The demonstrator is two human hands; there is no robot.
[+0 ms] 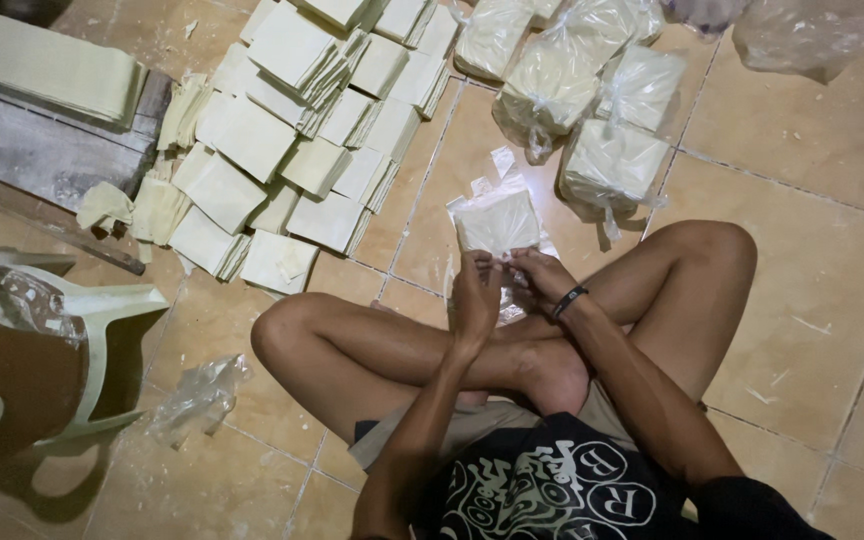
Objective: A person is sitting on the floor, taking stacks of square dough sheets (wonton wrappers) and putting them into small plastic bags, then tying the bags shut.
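I sit cross-legged on a tiled floor. My left hand (pixel 474 295) and my right hand (pixel 537 277) meet at the near end of a clear plastic bag (pixel 497 222) filled with a stack of pale square sheets. Both hands pinch the bag's gathered mouth, fingers closed on the plastic. A dark band circles my right wrist. The bag rests on the floor just beyond my shins.
Several tied bags of the same sheets (pixel 592 110) lie at the top right. Many loose stacks of pale sheets (pixel 292 140) cover the floor at the upper left, beside a wooden board (pixel 32 150). A pale green plastic chair (pixel 102 340) and a crumpled empty bag (pixel 197 395) sit at the left.
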